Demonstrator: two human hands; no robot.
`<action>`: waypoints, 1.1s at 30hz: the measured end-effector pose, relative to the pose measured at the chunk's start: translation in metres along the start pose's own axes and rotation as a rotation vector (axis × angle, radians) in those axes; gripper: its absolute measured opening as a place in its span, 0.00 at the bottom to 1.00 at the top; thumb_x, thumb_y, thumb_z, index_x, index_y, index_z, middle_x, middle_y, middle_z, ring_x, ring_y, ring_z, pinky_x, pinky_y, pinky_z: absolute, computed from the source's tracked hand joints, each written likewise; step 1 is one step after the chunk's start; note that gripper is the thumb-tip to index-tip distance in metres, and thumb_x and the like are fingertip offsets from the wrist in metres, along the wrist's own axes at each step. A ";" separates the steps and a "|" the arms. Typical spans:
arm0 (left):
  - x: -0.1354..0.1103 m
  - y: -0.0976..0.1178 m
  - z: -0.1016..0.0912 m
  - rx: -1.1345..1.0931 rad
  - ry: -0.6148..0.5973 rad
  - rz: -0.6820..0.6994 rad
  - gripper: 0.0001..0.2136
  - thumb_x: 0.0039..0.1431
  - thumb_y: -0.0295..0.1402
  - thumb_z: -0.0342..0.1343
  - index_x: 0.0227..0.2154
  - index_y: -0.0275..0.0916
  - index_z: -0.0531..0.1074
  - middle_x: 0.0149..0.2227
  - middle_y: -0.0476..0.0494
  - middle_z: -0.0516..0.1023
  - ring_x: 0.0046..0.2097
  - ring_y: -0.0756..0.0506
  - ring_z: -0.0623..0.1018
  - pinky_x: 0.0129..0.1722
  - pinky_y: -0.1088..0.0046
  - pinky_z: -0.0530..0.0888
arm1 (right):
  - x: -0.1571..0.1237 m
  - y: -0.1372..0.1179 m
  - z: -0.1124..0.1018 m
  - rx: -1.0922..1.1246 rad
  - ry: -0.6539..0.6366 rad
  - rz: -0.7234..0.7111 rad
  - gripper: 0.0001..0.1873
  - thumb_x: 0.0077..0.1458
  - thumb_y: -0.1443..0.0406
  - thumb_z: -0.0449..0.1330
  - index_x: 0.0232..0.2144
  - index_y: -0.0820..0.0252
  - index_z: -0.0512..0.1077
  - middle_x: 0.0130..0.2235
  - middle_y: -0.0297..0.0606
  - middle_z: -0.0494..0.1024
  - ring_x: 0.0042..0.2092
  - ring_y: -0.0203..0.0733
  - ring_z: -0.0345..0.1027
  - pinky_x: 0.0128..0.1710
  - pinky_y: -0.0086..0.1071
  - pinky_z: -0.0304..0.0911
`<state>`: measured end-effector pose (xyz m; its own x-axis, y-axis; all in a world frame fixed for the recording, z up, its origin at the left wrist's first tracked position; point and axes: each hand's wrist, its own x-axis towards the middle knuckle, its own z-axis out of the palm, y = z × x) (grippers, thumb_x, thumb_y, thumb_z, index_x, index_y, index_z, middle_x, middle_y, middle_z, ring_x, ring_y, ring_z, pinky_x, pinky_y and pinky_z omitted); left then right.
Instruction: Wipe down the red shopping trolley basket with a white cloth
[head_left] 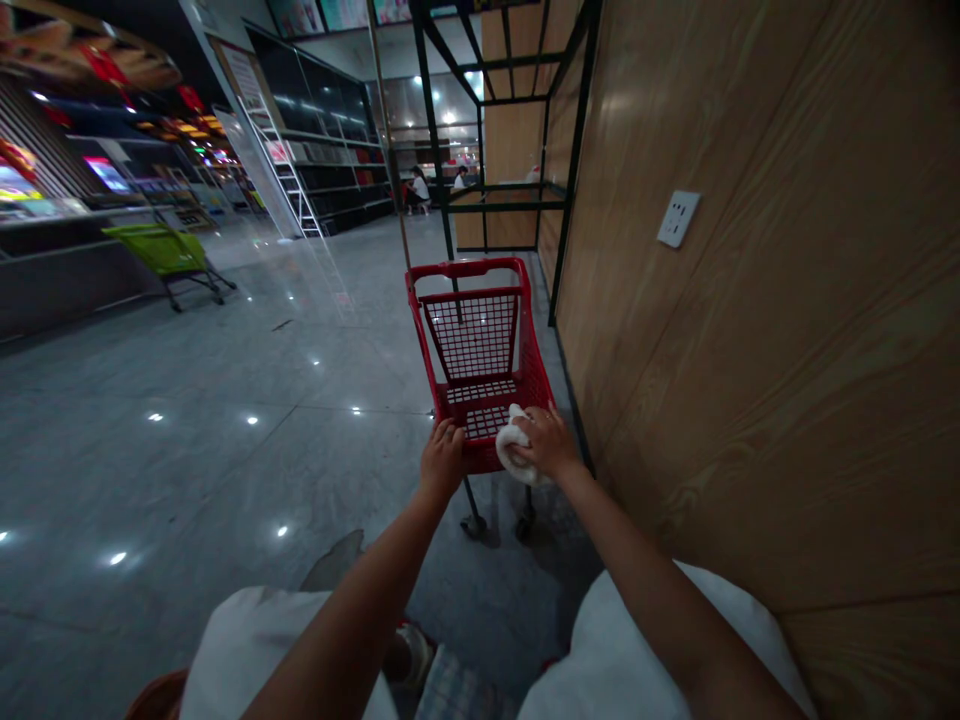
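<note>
A small red shopping cart (480, 345) stands on the grey floor beside a wooden wall. My left hand (442, 458) grips the cart's near rim, fingers curled over it. My right hand (549, 442) is closed on a white cloth (511, 450) and presses it against the near right corner of the cart. The basket of the cart looks empty.
A wooden wall (750, 330) with a white socket (678, 218) runs along the right. A black metal shelf frame (510, 150) stands beyond the cart. A green cart (166, 252) and a ladder (289, 180) stand at the left. People sit far back.
</note>
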<state>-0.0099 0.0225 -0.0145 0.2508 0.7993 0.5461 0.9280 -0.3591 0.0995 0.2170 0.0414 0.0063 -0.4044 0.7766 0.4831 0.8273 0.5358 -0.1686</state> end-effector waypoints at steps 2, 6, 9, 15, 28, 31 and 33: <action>0.001 0.002 0.000 -0.005 0.005 -0.012 0.05 0.51 0.29 0.56 0.32 0.39 0.70 0.40 0.36 0.75 0.54 0.37 0.70 0.57 0.56 0.67 | -0.001 0.009 -0.003 -0.031 0.016 0.032 0.20 0.51 0.55 0.63 0.46 0.55 0.71 0.52 0.46 0.71 0.53 0.52 0.63 0.61 0.58 0.41; 0.002 0.008 0.000 -0.010 0.018 -0.056 0.04 0.51 0.27 0.54 0.32 0.39 0.70 0.41 0.35 0.75 0.55 0.37 0.69 0.58 0.54 0.65 | -0.004 -0.002 0.010 -0.052 0.031 0.020 0.21 0.54 0.57 0.62 0.48 0.61 0.69 0.51 0.50 0.72 0.51 0.51 0.64 0.62 0.57 0.40; 0.002 0.011 0.000 -0.012 0.030 -0.073 0.03 0.53 0.28 0.53 0.31 0.38 0.70 0.40 0.34 0.76 0.55 0.36 0.69 0.58 0.53 0.65 | -0.006 -0.028 0.025 -0.022 0.060 -0.050 0.26 0.53 0.53 0.62 0.49 0.61 0.68 0.54 0.52 0.69 0.52 0.51 0.63 0.61 0.53 0.45; 0.001 0.013 0.000 -0.018 0.035 -0.071 0.03 0.53 0.29 0.54 0.31 0.39 0.70 0.40 0.35 0.76 0.54 0.36 0.70 0.57 0.52 0.66 | -0.001 -0.055 0.035 0.050 0.118 -0.092 0.19 0.55 0.57 0.61 0.47 0.59 0.70 0.59 0.49 0.65 0.59 0.52 0.57 0.59 0.49 0.52; 0.002 0.040 0.006 -0.081 0.054 -0.031 0.04 0.52 0.30 0.56 0.32 0.39 0.70 0.37 0.37 0.75 0.54 0.37 0.70 0.55 0.54 0.68 | 0.003 -0.016 -0.002 0.096 -0.033 -0.081 0.16 0.49 0.65 0.58 0.43 0.58 0.73 0.51 0.43 0.73 0.50 0.47 0.66 0.52 0.40 0.59; 0.002 0.043 0.008 -0.088 0.077 -0.034 0.06 0.52 0.32 0.57 0.33 0.38 0.70 0.38 0.36 0.76 0.53 0.37 0.70 0.56 0.54 0.67 | 0.001 -0.023 -0.001 0.049 -0.039 -0.057 0.29 0.50 0.57 0.61 0.54 0.58 0.66 0.49 0.45 0.74 0.48 0.49 0.66 0.48 0.40 0.60; 0.002 0.041 0.008 -0.086 0.074 -0.031 0.06 0.52 0.32 0.57 0.33 0.39 0.70 0.38 0.36 0.76 0.53 0.37 0.70 0.57 0.53 0.66 | 0.001 -0.029 0.002 0.015 -0.049 -0.049 0.29 0.52 0.55 0.61 0.55 0.58 0.65 0.47 0.45 0.74 0.47 0.49 0.66 0.47 0.40 0.61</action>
<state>0.0308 0.0129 -0.0163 0.1981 0.7739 0.6016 0.9073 -0.3771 0.1863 0.1920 0.0274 0.0096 -0.4633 0.7644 0.4484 0.8003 0.5782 -0.1588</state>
